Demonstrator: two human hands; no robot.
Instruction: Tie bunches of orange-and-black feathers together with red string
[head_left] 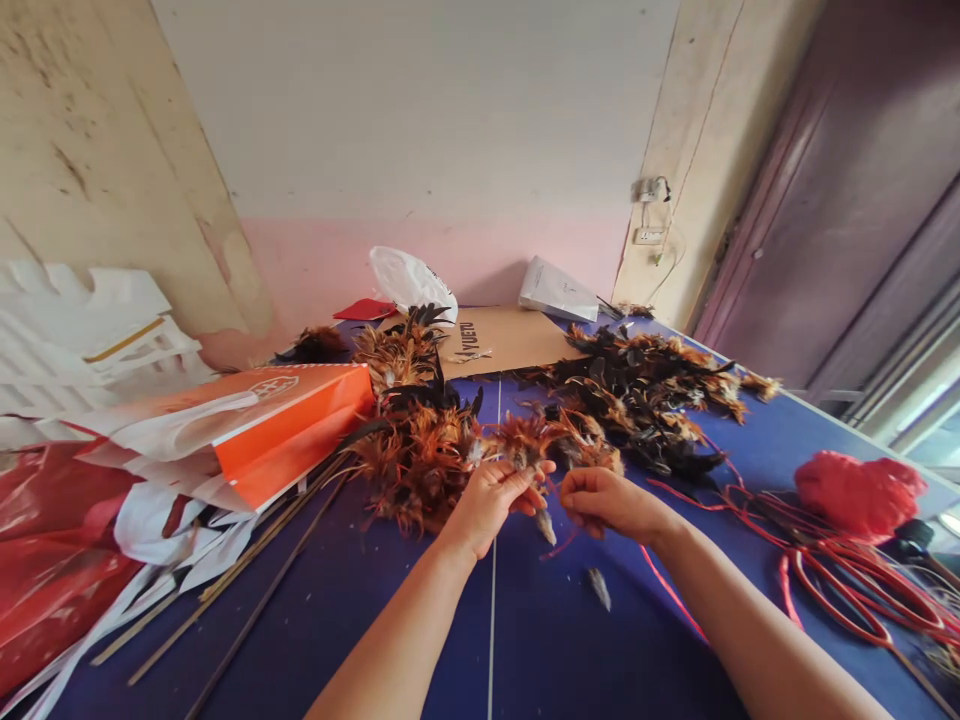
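My left hand (501, 500) is closed on a small bunch of brown feathers (525, 440), its tips fanning out above the fingers and a grey fluffy end hanging below. Close beside it, my right hand (604, 498) is curled with the fingertips pressed together. A thin pink string (562, 545) shows beneath the fingers; whether they grip it cannot be made out. On the blue table (570, 660) below lies one loose grey feather (598, 588). A large heap of orange-brown feathers (420, 460) rests left of my hands, with another dark heap (637, 390) beyond my right hand.
Cardboard (517, 335), a white plastic bag (412, 280) and a grey packet (559, 290) lie at the back. To the left are an orange paper bag (292, 430) and thin sticks (262, 590). A pink string bundle (859, 495) and coiled red cord (847, 590) sit right.
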